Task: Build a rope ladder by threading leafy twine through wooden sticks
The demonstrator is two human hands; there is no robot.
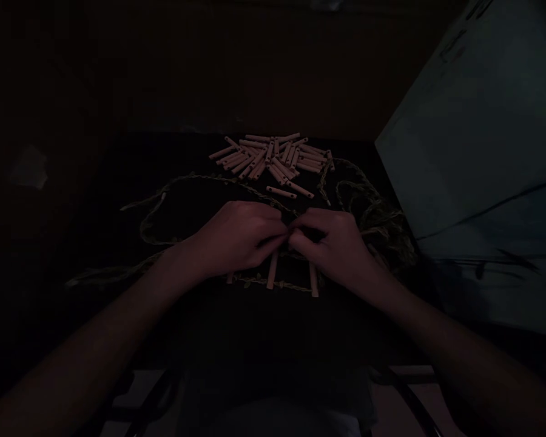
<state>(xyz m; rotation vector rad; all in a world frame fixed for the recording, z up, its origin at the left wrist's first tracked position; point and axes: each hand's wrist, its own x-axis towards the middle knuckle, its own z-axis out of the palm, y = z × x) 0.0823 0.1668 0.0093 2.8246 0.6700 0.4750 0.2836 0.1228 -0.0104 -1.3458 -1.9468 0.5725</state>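
Observation:
My left hand and my right hand meet at the centre, fingertips pinched together. What lies between the fingertips is hidden by the fingers and the dark. Just below, several wooden rods stand side by side, among them a middle rod and a right rod. The middle rod's upper end reaches toward my fingertips. A braided cord with small leaves links the rods near their lower ends. Another stretch of leafy cord curves behind my left hand.
Toward the back lies a heap of short wooden rods with holes, two of them lying nearer, including a single rod. Bunched cord sits at the right. A pale wall panel rises on the right side. The scene is very dark.

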